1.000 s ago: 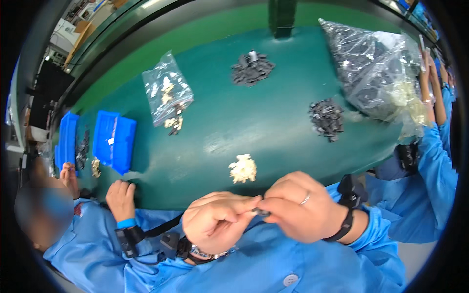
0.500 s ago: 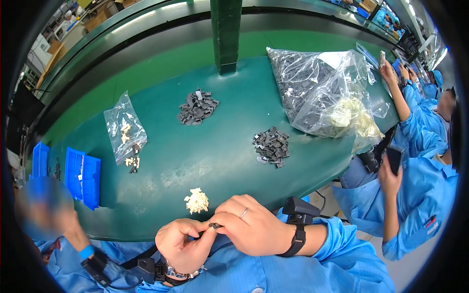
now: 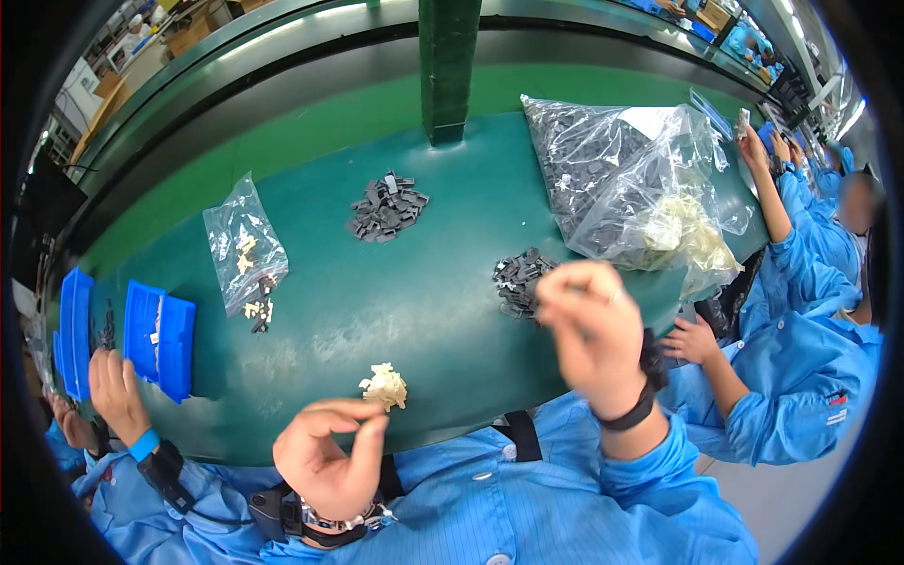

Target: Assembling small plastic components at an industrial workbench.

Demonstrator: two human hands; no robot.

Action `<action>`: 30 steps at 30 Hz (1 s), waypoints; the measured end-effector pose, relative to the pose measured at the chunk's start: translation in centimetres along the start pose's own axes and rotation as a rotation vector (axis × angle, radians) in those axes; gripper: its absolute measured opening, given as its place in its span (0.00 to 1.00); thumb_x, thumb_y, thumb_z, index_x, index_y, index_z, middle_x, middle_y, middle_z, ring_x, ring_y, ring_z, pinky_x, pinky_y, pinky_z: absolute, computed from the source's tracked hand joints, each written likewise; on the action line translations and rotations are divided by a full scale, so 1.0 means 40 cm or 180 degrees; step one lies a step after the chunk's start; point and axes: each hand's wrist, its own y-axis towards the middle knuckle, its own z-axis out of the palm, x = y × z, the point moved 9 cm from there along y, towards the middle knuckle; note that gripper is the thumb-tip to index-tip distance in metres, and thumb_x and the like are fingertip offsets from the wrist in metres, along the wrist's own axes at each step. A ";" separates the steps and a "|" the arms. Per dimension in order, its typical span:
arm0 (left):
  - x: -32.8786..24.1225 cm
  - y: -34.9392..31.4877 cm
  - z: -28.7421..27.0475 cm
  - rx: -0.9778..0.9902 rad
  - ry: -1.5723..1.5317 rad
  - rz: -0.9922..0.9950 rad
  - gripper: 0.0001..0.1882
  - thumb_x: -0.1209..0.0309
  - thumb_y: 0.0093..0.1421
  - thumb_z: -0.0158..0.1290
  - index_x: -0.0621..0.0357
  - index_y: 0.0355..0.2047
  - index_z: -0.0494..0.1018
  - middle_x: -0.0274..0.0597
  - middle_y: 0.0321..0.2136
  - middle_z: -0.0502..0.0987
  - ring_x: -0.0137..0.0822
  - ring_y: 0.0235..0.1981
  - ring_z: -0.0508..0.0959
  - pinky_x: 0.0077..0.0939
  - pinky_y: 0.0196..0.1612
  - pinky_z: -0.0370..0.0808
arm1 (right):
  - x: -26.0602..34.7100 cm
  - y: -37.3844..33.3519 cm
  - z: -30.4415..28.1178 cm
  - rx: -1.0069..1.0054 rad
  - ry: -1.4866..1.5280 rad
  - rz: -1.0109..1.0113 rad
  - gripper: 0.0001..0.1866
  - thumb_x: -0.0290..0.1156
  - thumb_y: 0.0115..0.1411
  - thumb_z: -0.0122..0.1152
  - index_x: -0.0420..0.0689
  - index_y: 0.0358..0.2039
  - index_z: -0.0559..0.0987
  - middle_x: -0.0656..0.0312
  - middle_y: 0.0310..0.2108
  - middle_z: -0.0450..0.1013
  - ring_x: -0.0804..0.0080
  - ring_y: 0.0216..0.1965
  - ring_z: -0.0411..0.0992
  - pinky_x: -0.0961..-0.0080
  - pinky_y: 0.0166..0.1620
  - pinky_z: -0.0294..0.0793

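My left hand point(image 3: 330, 457) is at the near table edge, its thumb and forefinger closed together by a small heap of cream plastic pieces point(image 3: 384, 386). Whatever may be between these fingertips is hidden. My right hand point(image 3: 593, 330), smeared by motion, reaches over the near right side of a heap of small black plastic parts point(image 3: 516, 278). Its fingertips are too blurred to show whether they hold a part. Farther back on the green table point(image 3: 330, 311) lies a second heap of flat dark grey parts point(image 3: 388, 209).
A large clear bag of dark parts point(image 3: 589, 169) lies at the back right. At left are a small clear bag point(image 3: 247, 226) with cream and black pieces and blue bins point(image 3: 177, 348). A green post point(image 3: 446, 75) stands behind. Co-workers' hands are at left point(image 3: 118, 391) and right point(image 3: 695, 339).
My hands, together around a small dark part before, have parted. The right moved right to the black heap; the left shifted slightly left. The right-hand co-worker's phone is out of sight.
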 end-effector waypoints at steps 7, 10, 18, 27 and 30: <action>0.035 0.032 -0.063 0.0008 0.0596 -0.0106 0.04 0.81 0.62 0.52 0.64 0.34 0.67 0.47 0.36 0.77 0.30 0.37 0.74 0.24 0.44 0.70 | -0.104 0.021 0.009 0.0274 -0.1003 0.0290 0.12 0.19 0.53 0.63 0.39 0.40 0.82 0.55 0.36 0.74 0.59 0.40 0.71 0.69 0.45 0.71; 0.048 0.038 -0.121 -0.0251 0.0947 -0.0070 0.05 0.81 0.61 0.54 0.66 0.37 0.71 0.44 0.37 0.77 0.30 0.38 0.74 0.24 0.44 0.69 | -0.115 0.012 0.013 0.0151 -0.0564 0.0375 0.10 0.20 0.57 0.61 0.37 0.41 0.81 0.55 0.36 0.75 0.60 0.40 0.72 0.71 0.46 0.70; 0.107 0.137 -0.172 -0.0093 0.3150 0.0231 0.12 0.79 0.51 0.62 0.63 0.37 0.79 0.48 0.34 0.77 0.47 0.37 0.78 0.33 0.41 0.75 | -0.107 -0.053 -0.048 -0.0294 -0.0106 0.0537 0.11 0.19 0.63 0.53 0.33 0.44 0.79 0.55 0.41 0.74 0.69 0.42 0.71 0.78 0.47 0.68; 0.142 0.176 -0.164 -0.0154 0.3533 0.0301 0.08 0.77 0.53 0.60 0.67 0.34 0.78 0.50 0.35 0.77 0.49 0.36 0.78 0.36 0.40 0.75 | -0.029 -0.058 0.033 0.0060 0.0078 0.0305 0.07 0.19 0.61 0.55 0.33 0.38 0.79 0.54 0.35 0.73 0.67 0.35 0.69 0.77 0.40 0.68; 0.146 0.176 -0.171 -0.0203 0.3350 0.0345 0.07 0.78 0.53 0.60 0.68 0.32 0.79 0.50 0.34 0.78 0.49 0.35 0.79 0.36 0.38 0.75 | -0.011 -0.059 0.046 0.0194 0.0094 0.0240 0.06 0.19 0.61 0.55 0.33 0.37 0.79 0.53 0.35 0.73 0.67 0.35 0.70 0.77 0.40 0.68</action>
